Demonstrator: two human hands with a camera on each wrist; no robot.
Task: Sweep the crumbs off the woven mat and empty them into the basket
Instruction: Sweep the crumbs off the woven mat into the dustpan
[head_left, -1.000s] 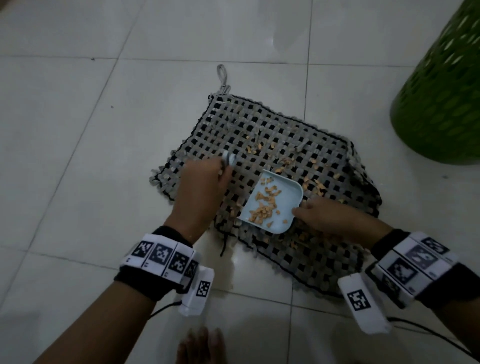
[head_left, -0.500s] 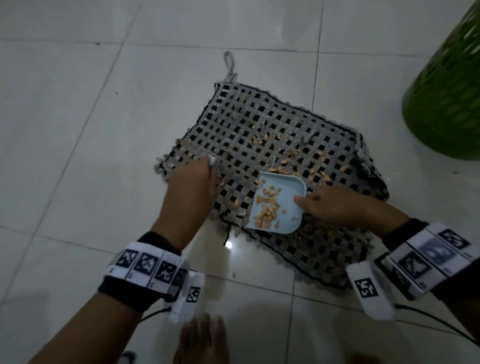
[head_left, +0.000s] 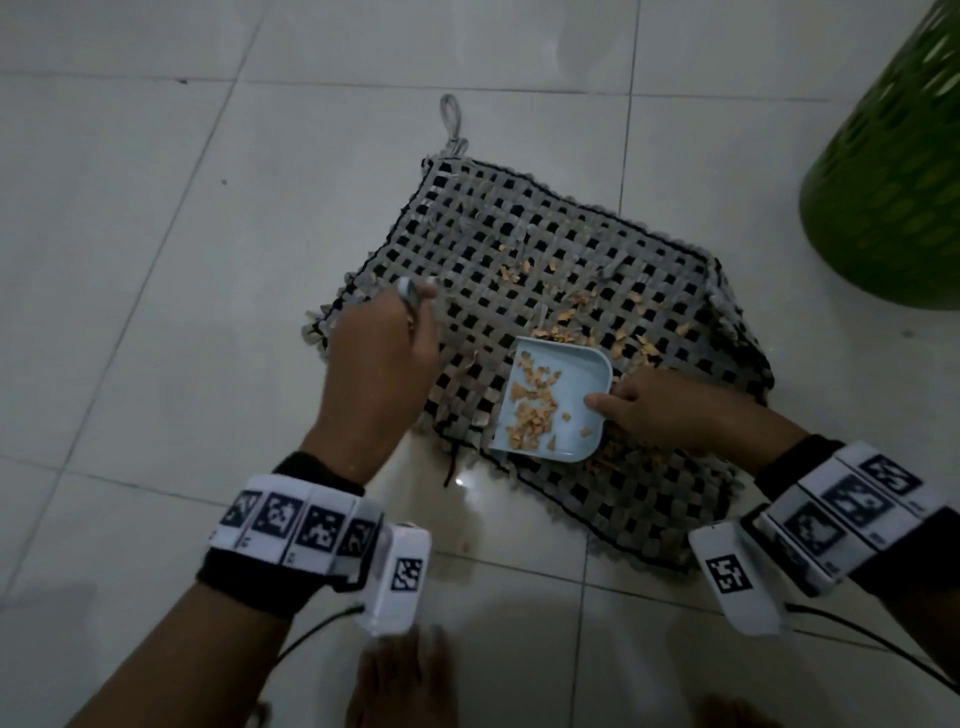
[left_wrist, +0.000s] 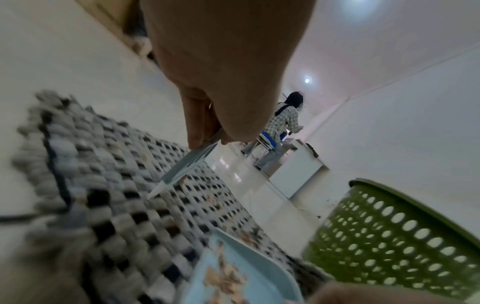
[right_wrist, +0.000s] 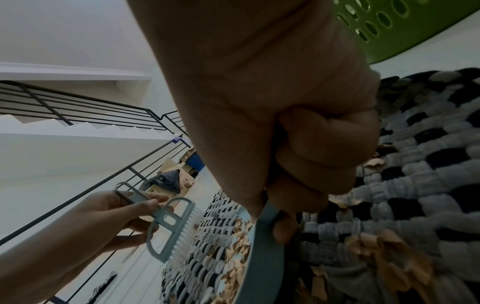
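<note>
The mat (head_left: 550, 332) lies on the tiled floor (head_left: 156, 260), crumbs (head_left: 582, 312) scattered over its middle. The right hand (head_left: 654, 410) grips the pale blue dustpan (head_left: 576, 384) at the mat's near edge, a heap of crumbs inside. The left hand (head_left: 379, 358) pinches the small brush (right_wrist: 168, 228) by its handle, bristles just off the mat's left edge. The green basket (head_left: 893, 176) stands beyond the mat's far right corner.

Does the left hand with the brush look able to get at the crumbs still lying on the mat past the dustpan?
Probably yes. The left hand holds the brush beside the mat, and nothing lies between it and the crumbs beyond the dustpan.
</note>
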